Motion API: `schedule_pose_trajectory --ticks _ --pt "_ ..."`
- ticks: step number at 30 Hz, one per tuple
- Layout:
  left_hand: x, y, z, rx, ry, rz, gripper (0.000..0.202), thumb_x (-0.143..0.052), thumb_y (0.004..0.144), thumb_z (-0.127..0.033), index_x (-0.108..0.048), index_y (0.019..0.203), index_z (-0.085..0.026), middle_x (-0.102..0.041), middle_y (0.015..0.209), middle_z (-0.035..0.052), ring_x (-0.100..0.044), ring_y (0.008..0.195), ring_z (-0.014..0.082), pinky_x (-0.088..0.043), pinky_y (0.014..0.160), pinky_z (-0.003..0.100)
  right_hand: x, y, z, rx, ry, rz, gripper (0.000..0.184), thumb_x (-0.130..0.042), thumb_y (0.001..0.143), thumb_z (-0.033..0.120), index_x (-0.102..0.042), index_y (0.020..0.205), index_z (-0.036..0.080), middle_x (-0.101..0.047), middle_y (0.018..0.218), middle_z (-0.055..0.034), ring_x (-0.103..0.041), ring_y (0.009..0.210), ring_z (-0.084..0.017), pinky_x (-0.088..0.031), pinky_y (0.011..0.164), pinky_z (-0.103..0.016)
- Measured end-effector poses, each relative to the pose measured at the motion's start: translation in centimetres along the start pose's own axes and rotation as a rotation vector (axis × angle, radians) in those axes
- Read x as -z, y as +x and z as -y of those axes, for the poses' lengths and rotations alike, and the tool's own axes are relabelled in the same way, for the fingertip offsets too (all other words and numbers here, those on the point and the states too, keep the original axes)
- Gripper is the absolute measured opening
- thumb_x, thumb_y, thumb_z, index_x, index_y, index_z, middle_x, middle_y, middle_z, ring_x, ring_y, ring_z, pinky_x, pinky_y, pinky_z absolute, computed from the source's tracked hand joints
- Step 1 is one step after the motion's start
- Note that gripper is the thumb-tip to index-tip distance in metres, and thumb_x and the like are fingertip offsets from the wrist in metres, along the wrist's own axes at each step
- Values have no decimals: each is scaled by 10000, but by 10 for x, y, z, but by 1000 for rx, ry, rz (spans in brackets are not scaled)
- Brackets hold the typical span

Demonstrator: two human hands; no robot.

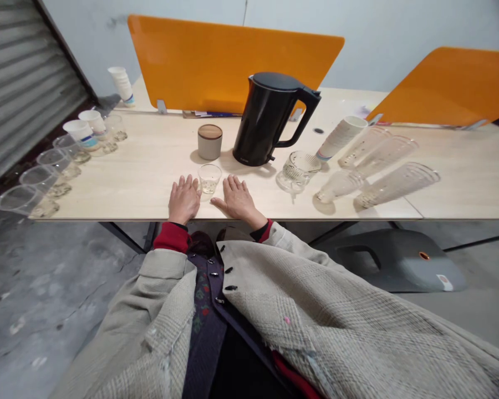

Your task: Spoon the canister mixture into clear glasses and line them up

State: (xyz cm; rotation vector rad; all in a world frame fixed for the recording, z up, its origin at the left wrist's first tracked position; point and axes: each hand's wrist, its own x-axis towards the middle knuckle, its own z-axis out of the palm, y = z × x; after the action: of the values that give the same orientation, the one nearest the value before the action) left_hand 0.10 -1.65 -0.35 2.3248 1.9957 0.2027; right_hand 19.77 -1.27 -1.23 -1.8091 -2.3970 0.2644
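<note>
My left hand [184, 199] lies flat on the table near its front edge, fingers pointing away from me. To its right, my right hand [238, 198] rests palm down with the thumb stretched out to the side. Between the two stands a small clear glass [209, 179] with dark specks or a pattern on it; neither hand holds it. Behind the glass are a grey canister [210, 144] with a wooden lid and a black electric kettle [266, 119], its handle to the right. A ribbed glass bowl or cup [301, 169] stands right of my right hand.
Several clear glasses [50, 174] line the left edge, with paper cups [83, 136] behind. Stacked paper cups [122, 86] stand at the back left, another stack [341, 138] right of the kettle. Tall glasses [399, 185] stand on the right. Orange partitions [228, 66] border the back.
</note>
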Motion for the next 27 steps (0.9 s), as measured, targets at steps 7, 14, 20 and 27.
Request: schedule_pose_trajectory --ticks 7,14,20,27 --pt "-2 1 2 -7 -13 -8 650 -255 1124 -364 -426 1700 -118 -350 1818 141 -258 1714 353 -213 1401 566 4 -1 3 -11 1 21 981 -396 1091 696 -258 1733 -32 -172 1833 -283 -141 1740 -384 -98 1403 -571" --pt "1 -1 -1 -6 -18 -4 653 -244 1126 -357 -429 1697 -99 -346 1816 155 -256 1715 360 -217 1400 575 4 -1 3 -14 -1 21 978 -395 1093 694 -255 1734 -30 -167 1834 -279 -139 1741 -384 -100 1403 -573" --pt "0 0 1 -7 -19 -9 656 -236 1126 -370 -436 1694 -111 -351 1817 145 -261 1713 357 -216 1401 566 2 -1 1 -6 0 13 995 -377 1091 714 -252 1734 -36 -166 1834 -283 -135 1741 -389 -98 1403 -573" --pt "-4 2 4 -8 -30 -19 638 -254 1125 -373 -448 1693 -155 -360 1816 126 -260 1715 342 -219 1399 569 -2 1 -1 4 15 -7 1023 -330 1083 757 -264 1729 -34 -181 1828 -293 -150 1737 -394 -104 1398 -584"
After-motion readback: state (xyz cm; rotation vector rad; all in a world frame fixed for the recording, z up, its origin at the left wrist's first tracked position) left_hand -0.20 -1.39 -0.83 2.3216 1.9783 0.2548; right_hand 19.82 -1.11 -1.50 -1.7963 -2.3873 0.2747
